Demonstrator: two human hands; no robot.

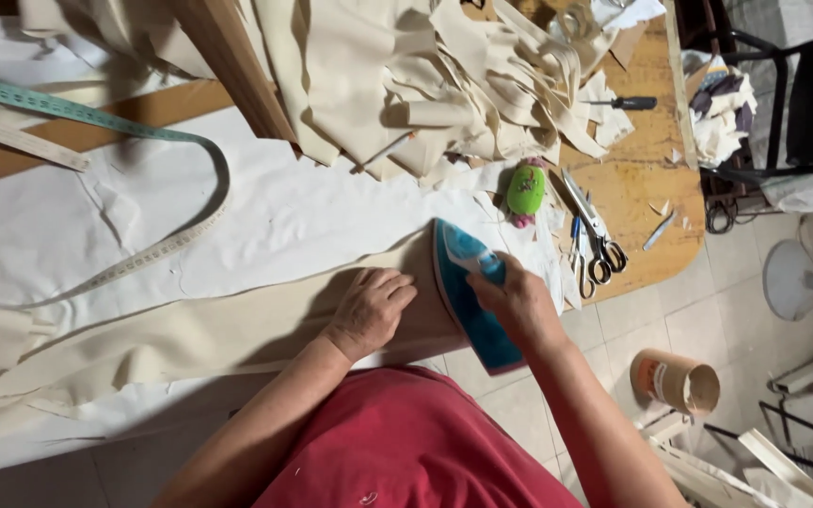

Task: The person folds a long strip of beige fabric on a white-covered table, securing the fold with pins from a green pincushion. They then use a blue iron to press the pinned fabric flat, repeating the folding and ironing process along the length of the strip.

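Head view of a sewing table [646, 179]. Right hand [518, 303] closed around the handle of a teal iron [468, 296], which rests on the near end of a long cream strip [190, 339] at the table's front edge. Left hand [370, 310] lies flat, fingers spread, pressing the strip just beside the iron. Beyond: green pincushion [525, 191], scissors [595, 240], screwdriver [621, 103], tape measure [96, 118], heaped fabric scraps [454, 85]
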